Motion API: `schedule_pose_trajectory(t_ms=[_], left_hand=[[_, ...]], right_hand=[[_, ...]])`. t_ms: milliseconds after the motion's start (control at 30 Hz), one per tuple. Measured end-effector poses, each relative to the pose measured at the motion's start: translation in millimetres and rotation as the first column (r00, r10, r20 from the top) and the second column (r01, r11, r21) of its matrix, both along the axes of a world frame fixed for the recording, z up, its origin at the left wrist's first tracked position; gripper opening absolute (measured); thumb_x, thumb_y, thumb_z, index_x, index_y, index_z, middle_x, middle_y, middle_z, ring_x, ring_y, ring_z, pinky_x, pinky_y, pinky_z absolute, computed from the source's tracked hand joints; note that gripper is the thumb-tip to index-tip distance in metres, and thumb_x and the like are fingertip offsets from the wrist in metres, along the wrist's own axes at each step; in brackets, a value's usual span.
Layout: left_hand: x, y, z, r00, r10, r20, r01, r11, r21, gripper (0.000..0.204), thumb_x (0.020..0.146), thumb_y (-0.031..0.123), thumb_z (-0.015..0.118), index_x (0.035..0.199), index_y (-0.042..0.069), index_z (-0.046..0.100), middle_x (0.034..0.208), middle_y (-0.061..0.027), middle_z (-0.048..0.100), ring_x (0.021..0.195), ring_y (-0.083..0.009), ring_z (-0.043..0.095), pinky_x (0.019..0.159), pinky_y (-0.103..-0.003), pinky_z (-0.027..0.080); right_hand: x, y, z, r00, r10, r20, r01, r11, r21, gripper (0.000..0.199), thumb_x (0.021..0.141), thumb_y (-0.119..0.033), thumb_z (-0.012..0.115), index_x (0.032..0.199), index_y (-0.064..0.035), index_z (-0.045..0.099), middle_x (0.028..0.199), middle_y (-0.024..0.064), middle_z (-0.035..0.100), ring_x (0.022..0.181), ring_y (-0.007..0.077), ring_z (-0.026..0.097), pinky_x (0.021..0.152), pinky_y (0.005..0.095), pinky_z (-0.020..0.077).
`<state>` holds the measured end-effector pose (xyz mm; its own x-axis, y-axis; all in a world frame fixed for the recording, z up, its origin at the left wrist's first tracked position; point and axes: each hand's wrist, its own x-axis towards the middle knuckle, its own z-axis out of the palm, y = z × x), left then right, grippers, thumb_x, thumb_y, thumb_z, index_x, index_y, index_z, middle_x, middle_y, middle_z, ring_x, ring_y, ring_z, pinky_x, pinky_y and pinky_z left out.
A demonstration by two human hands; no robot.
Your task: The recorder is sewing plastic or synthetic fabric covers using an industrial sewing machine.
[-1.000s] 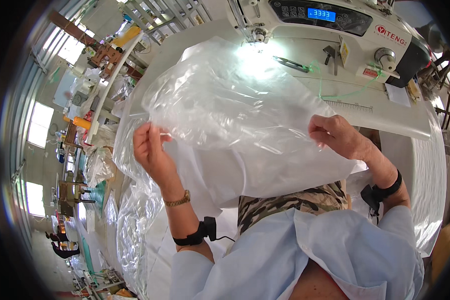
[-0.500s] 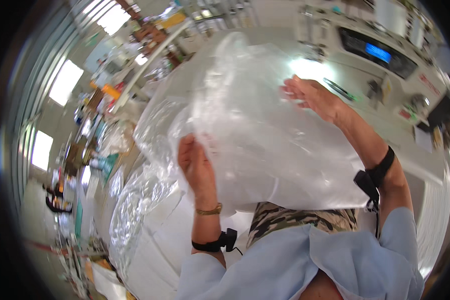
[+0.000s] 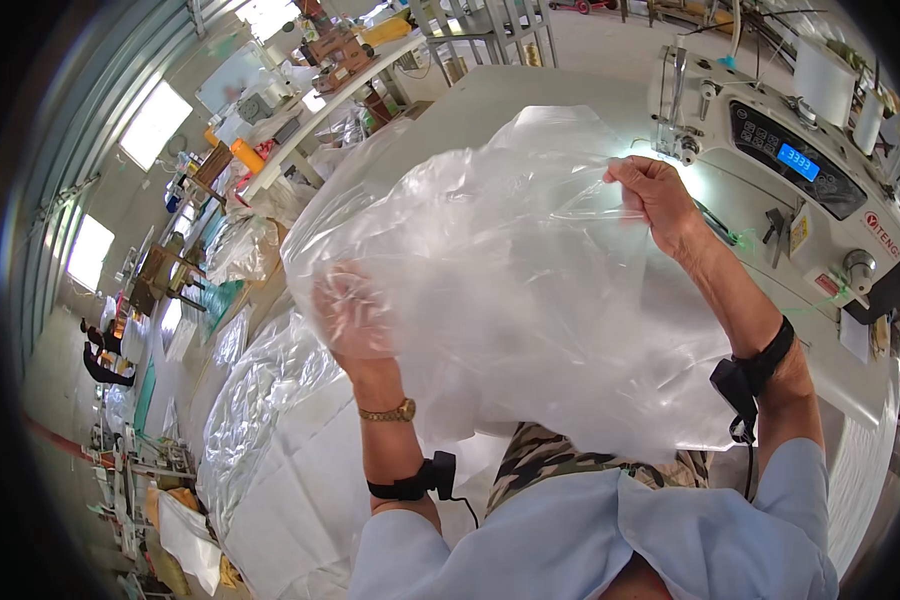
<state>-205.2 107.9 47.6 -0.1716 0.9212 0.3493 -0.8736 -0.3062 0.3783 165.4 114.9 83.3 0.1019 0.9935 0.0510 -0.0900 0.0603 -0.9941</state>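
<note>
A large clear plastic sheet or bag (image 3: 510, 290) is spread in front of me, crumpled and see-through, over my lap and the table's near edge. My right hand (image 3: 660, 200) pinches its upper right edge between thumb and fingers, close to the sewing machine's lit needle area. Over my left hand (image 3: 352, 310) the film lies draped, so its fingers show only hazily and I cannot make out their grip. The white sewing machine (image 3: 810, 190), with a lit blue display, stands beyond my right hand.
More clear film (image 3: 260, 400) is heaped on white material at the left. A dark slim tool (image 3: 715, 222) lies on the machine bed. White thread cones (image 3: 823, 85) stand behind the machine. A cluttered side bench (image 3: 330, 95) and a grey metal stool (image 3: 485, 30) are farther back.
My left hand has shifted left and slightly down, and film now covers its fingers. The right hand has moved a little right, its fingers closing on the film's edge. The film is spread wider.
</note>
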Motion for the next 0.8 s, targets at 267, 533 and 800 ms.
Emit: schedule_pose_trajectory(t_ms=[267, 533, 800], left_hand=[[-78, 40, 17, 0.085, 0.654, -0.751, -0.526, 0.670, 0.524, 0.032, 0.094, 0.020, 0.054, 0.119, 0.002, 0.051, 0.106, -0.0098, 0.058, 0.086, -0.0212, 0.058, 0.071, -0.032, 0.051], [-77, 56, 90, -0.683, 0.572, -0.455, -0.275, 0.375, 0.885, 0.027, 0.090, 0.018, 0.059, 0.110, 0.000, 0.057, 0.103, -0.0110, 0.064, 0.088, -0.0230, 0.062, 0.075, -0.032, 0.051], [51, 34, 175, -0.819, 0.070, -0.569, -0.466, 0.498, 0.731, 0.023, 0.088, 0.012, 0.061, 0.108, 0.001, 0.065, 0.108, -0.0126, 0.067, 0.095, -0.0212, 0.065, 0.084, -0.032, 0.051]], right_hand=[[15, 4, -9, 0.983, -0.141, 0.119, 0.139, 0.990, 0.023, 0.021, 0.091, -0.025, 0.062, 0.081, -0.0061, 0.065, 0.053, -0.0084, 0.035, 0.047, 0.0030, 0.026, 0.044, 0.0225, 0.0230], [27, -18, -38, 0.589, -0.454, 0.669, 0.234, 0.888, 0.397, 0.025, 0.090, -0.025, 0.062, 0.079, -0.0020, 0.060, 0.055, 0.0099, 0.047, 0.049, 0.0225, 0.042, 0.050, 0.0361, 0.0356], [19, -139, -41, 0.743, 0.042, 0.668, -0.251, 0.943, 0.220, 0.021, 0.088, -0.005, 0.059, 0.072, 0.0021, 0.048, 0.056, 0.0070, 0.032, 0.053, 0.0135, 0.033, 0.048, 0.0303, 0.0293]])
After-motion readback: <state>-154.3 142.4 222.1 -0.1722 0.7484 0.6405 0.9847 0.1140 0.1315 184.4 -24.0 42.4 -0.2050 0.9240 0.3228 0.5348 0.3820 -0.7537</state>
